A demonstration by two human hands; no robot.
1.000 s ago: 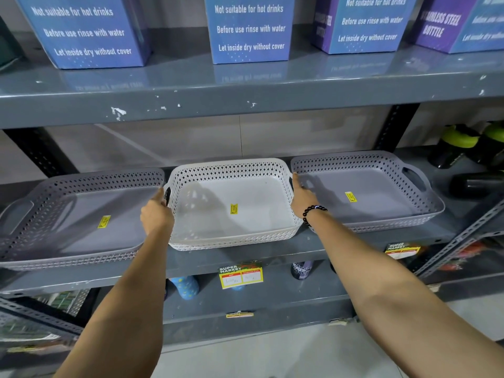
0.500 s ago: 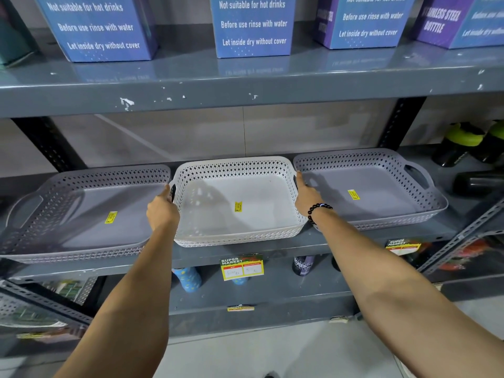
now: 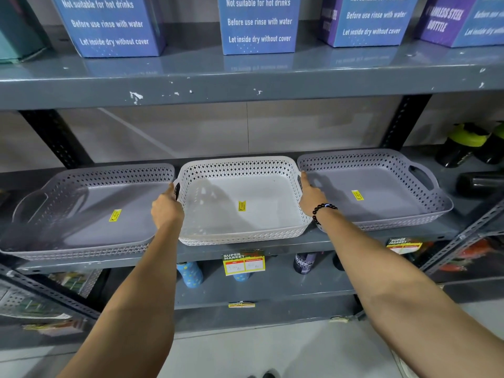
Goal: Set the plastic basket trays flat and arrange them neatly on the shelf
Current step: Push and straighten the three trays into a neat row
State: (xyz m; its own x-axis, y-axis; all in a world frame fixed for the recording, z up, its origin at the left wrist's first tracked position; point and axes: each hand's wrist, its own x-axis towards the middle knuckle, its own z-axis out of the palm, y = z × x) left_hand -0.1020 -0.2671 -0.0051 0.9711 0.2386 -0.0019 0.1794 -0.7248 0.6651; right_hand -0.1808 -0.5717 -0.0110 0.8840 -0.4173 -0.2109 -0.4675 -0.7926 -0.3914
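Three perforated plastic basket trays lie flat in a row on the grey middle shelf (image 3: 272, 248). The white tray (image 3: 218, 170) is in the centre, a grey tray (image 3: 90, 175) sits to its left and another grey tray (image 3: 387, 159) to its right. Each has a yellow sticker on its floor. My left hand (image 3: 167, 210) grips the white tray's left handle. My right hand (image 3: 309, 195), with a black bead bracelet on the wrist, grips its right handle. The white tray's sides touch or nearly touch both neighbours.
Blue and purple bottle boxes (image 3: 259, 25) stand on the upper shelf. Dark bottles with green lids (image 3: 463, 143) stand right of the trays, and one dark bottle (image 3: 480, 184) lies on its side. A yellow price tag (image 3: 243, 263) hangs on the shelf edge. More bottles stand below.
The white tray has slid slightly back on the shelf with both hands holding its handles. The grey trays have stayed put.
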